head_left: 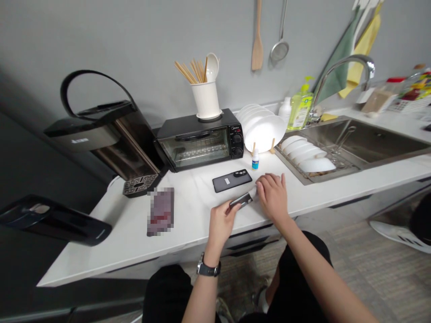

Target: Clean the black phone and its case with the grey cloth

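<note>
My left hand (pixel 222 220), with a watch on its wrist, grips a small dark flat object (pixel 241 201) with a shiny edge, just above the white counter. My right hand (pixel 272 194) is at its right end, fingers together over a small whitish piece (pixel 253 192); what exactly the fingers hold is partly hidden. Just behind lies a black phone or phone case (pixel 232 181), camera side up, with a small white label. A small white bottle with a blue label (pixel 255 160) stands upright behind my right hand.
A toaster oven (pixel 202 146) carries a white utensil holder (pixel 206 99). White plates (pixel 264 130) stand beside the sink (pixel 367 139). At left are a black dispenser (pixel 124 143), a blurred-out flat item (pixel 161 211) and a dark bottle (pixel 57 220).
</note>
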A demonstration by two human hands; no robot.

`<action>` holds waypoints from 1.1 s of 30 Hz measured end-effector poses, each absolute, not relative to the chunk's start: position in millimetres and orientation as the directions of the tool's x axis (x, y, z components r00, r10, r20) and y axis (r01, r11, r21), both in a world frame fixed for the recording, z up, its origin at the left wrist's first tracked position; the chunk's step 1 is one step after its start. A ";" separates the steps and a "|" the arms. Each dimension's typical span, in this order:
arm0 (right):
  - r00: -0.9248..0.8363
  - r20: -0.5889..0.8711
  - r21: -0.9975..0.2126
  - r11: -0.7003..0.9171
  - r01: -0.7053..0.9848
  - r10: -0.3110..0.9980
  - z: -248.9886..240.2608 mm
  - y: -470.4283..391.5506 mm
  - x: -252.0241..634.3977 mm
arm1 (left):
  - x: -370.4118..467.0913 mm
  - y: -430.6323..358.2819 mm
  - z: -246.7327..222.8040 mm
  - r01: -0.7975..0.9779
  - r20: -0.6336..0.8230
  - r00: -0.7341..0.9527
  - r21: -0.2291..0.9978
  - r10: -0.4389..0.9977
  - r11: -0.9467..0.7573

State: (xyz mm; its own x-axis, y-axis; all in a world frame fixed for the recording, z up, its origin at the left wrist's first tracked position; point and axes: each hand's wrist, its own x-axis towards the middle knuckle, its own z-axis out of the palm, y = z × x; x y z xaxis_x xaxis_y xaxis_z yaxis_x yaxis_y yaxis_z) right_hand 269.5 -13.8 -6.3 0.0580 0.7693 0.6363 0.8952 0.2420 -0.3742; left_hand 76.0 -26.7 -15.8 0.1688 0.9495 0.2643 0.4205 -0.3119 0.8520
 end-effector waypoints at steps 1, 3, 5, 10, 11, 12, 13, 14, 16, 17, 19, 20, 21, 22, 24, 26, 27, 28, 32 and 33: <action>0.021 0.639 -0.379 0.291 0.878 0.769 -5.9 -18.0 259.6 | 75.7 -25.7 -16.6 0.426 0.274 0.161 0.847 0.948 -0.317; -0.132 0.642 -0.377 0.461 0.804 0.755 -6.0 -30.4 228.1 | 74.0 -22.9 -19.0 0.444 0.307 0.150 0.829 0.940 -0.341; -0.296 0.647 -0.342 0.615 0.711 0.702 -5.8 -40.9 199.0 | 71.4 -20.9 -20.9 0.464 0.342 0.132 0.808 0.930 -0.363; -0.182 0.690 -0.368 0.556 0.745 0.700 -4.0 -32.2 213.4 | 67.3 -30.6 -12.2 0.460 0.390 0.082 0.802 0.917 -0.382; -0.089 0.680 -0.439 0.501 0.746 0.728 -4.6 -27.0 224.4 | 68.1 -34.4 -7.2 0.437 0.403 0.045 0.815 0.914 -0.381; -0.008 0.661 -0.517 0.463 0.720 0.750 -5.8 -22.5 233.4 | 69.6 -38.1 -1.3 0.409 0.417 -0.001 0.830 0.909 -0.380; 0.054 0.638 -0.592 0.444 0.672 0.768 -7.5 -19.3 239.1 | 72.0 -41.4 5.2 0.381 0.430 -0.049 0.842 0.902 -0.381; 0.102 0.614 -0.663 0.441 0.605 0.783 -9.7 -17.6 240.8 | 75.1 -43.8 11.8 0.358 0.441 -0.084 0.850 0.894 -0.386; 0.182 0.551 -0.791 0.440 0.425 0.815 -14.2 -18.6 233.3 | 83.2 -45.6 23.8 0.314 0.450 -0.107 0.861 0.887 -0.399; 0.223 0.508 -0.844 0.429 0.323 0.832 -15.4 -20.5 226.0 | 87.6 -44.7 28.2 0.284 0.448 -0.103 0.869 0.888 -0.405; 0.279 0.424 -0.906 0.404 0.129 0.862 -13.5 -25.3 210.5 | 95.4 -40.4 33.1 0.222 0.437 -0.092 0.885 0.895 -0.410; 0.287 0.398 -0.915 0.401 0.053 0.871 -9.7 -27.6 204.3 | 98.4 -37.4 33.5 0.199 0.434 -0.083 0.889 0.897 -0.412; 0.291 0.389 -0.913 0.408 -0.004 0.874 -3.9 -29.5 199.8 | 100.5 -34.1 32.9 0.184 0.435 -0.076 0.891 0.897 -0.416; 0.292 0.398 -0.904 0.426 -0.040 0.870 3.7 -30.9 197.2 | 101.9 -30.9 31.5 0.180 0.437 -0.068 0.889 0.897 -0.420; 0.301 0.453 -0.873 0.486 -0.042 0.839 21.9 -32.7 196.2 | 103.1 -24.9 27.6 0.207 0.444 -0.061 0.882 0.894 -0.424; 0.301 0.554 -0.827 0.554 0.094 0.776 40.4 -33.2 198.4 | 103.0 -19.2 24.0 0.310 0.447 -0.067 0.859 0.892 -0.407; 0.270 0.617 -0.787 0.578 0.216 0.739 48.3 -32.9 199.9 | 102.9 -16.3 22.5 0.398 0.443 -0.061 0.832 0.894 -0.385; 0.207 0.678 -0.724 0.591 0.356 0.706 54.8 -32.4 201.5 | 102.8 -13.2 21.2 0.492 0.436 -0.047 0.793 0.899 -0.359; -0.182 0.735 -0.340 0.588 0.734 0.653 67.5 -26.9 211.1 | 102.2 -0.6 16.3 0.686 0.400 0.027 0.659 0.916 -0.308; -0.245 0.719 -0.272 0.587 0.762 0.651 68.5 -24.6 214.7 | 101.7 1.8 14.3 0.687 0.396 0.034 0.657 0.918 -0.309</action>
State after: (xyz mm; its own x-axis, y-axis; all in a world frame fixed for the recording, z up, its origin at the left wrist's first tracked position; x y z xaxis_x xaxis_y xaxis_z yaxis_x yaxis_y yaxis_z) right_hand 214.7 -24.6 68.5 -0.2446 0.6507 0.7188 0.7622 0.5873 -0.2723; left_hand 101.7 1.8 14.3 0.0339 0.9175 0.3962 0.6871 -0.3092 0.6575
